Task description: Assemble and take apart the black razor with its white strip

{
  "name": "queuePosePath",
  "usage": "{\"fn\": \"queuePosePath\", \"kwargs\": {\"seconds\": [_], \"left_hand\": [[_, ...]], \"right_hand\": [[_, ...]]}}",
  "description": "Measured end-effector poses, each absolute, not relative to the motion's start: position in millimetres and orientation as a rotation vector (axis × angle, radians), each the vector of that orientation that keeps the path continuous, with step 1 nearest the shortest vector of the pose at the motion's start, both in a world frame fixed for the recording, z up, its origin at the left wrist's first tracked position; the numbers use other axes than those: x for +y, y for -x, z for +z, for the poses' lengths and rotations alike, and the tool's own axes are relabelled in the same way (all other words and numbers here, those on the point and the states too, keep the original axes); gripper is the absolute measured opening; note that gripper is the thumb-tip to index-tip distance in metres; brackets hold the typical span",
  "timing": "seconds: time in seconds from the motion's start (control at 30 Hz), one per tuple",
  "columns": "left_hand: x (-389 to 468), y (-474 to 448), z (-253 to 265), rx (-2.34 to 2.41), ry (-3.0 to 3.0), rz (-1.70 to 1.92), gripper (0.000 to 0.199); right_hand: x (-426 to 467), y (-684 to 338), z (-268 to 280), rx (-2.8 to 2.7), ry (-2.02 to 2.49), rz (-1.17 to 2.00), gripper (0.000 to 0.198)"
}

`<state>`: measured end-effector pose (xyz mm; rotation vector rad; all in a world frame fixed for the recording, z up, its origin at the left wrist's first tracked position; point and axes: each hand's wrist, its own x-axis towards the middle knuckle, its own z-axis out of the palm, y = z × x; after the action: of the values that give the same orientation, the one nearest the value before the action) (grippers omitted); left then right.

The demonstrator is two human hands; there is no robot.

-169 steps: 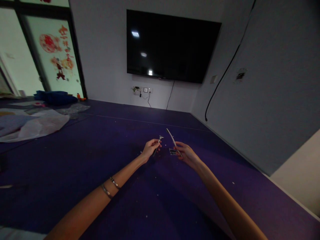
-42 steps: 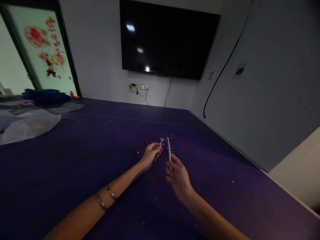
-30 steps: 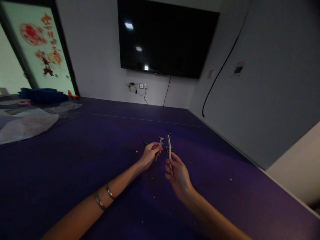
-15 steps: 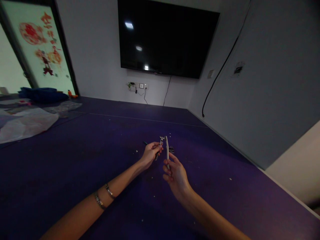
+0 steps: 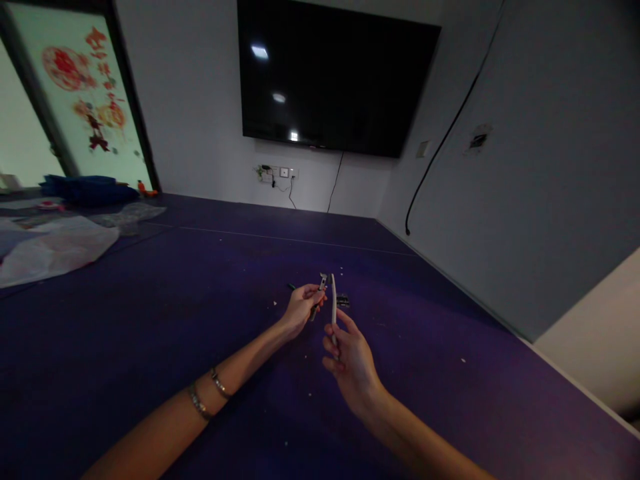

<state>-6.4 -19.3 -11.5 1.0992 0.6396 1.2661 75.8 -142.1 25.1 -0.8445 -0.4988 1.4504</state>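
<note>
My left hand [image 5: 299, 310] is closed round the dark handle of a razor [image 5: 323, 283], whose silvery T-shaped head points up and away from me. A slim white toothbrush [image 5: 334, 303] stands nearly upright in my right hand [image 5: 354, 357], pinched low on its handle. Its dark bristles face left, towards the razor head; whether they touch it I cannot tell. Just behind the toothbrush lies a small dark, flat object [image 5: 343, 301] on the purple surface [image 5: 240, 387]. A thin greenish item [image 5: 291, 287] pokes out beyond my left fingers, mostly hidden.
Small pale scraps [image 5: 310, 395] are scattered over the surface. Clear plastic sheeting [image 5: 65, 247] and a dark blue bundle [image 5: 90, 189] lie at the far left. A television [image 5: 335, 80] hangs on the far wall, and a black cable [image 5: 440, 143] dangles on the right.
My right hand has shifted slightly left and down along with the toothbrush, which stays beside the razor head. My left hand and the razor hold almost the same place.
</note>
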Motion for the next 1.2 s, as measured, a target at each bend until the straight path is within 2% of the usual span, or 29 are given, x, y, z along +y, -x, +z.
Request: {"fn": "queuePosePath", "kwargs": {"seconds": [0.23, 0.9, 1.0, 1.13, 1.2], "left_hand": [[-20, 9, -13, 0.649, -1.194, 1.238, 0.028], [-10, 14, -13, 0.647, -1.149, 1.234, 0.026], [-10, 17, -11, 0.654, -1.15, 1.219, 0.025], [-11, 19, -9, 0.627, -1.162, 1.177, 0.029], [-12, 19, -8, 0.618, -1.158, 1.157, 0.031]], "right_hand": [[-134, -82, 32, -0.487, 0.826, 1.457, 0.038], [-149, -84, 33, -0.574, 0.899, 1.501, 0.046], [-139, -94, 45, -0.709, 0.878, 1.428, 0.043], [-106, -122, 64, -0.883, 0.843, 1.242, 0.026], [-88, -140, 68, -0.936, 0.867, 1.098, 0.023]]}}
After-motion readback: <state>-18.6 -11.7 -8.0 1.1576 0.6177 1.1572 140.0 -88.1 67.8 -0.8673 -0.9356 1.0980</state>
